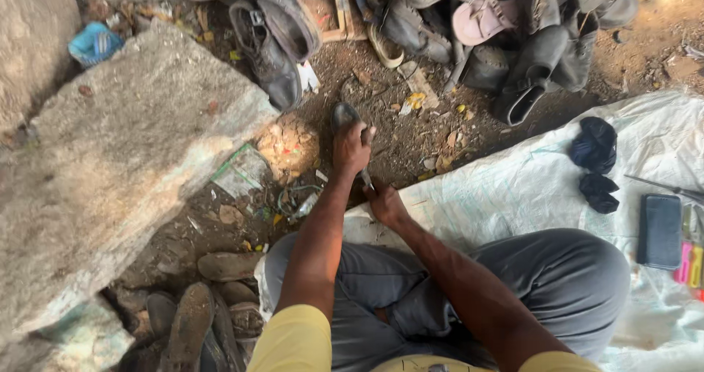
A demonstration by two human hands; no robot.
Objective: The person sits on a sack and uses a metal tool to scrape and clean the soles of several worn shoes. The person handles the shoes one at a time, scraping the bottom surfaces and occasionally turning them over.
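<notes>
My left hand (350, 147) is stretched forward over the dirt and grips a dark shoe sole piece (342, 114) that pokes out past the fingers. A thin metal tool (366, 179) runs from under that hand back to my right hand (386, 205), which rests at the edge of the white sheet (513, 188) and seems to hold the tool's lower end. Both arms come out of yellow sleeves above my grey trousers (411, 284).
A big flat stone slab (125, 159) fills the left. A heap of worn shoes and sandals (440, 27) lies at the top, more soles (198, 306) at bottom left. On the sheet lie dark cloth bundles (595, 146), a black case (660, 229) and small tools (689, 262).
</notes>
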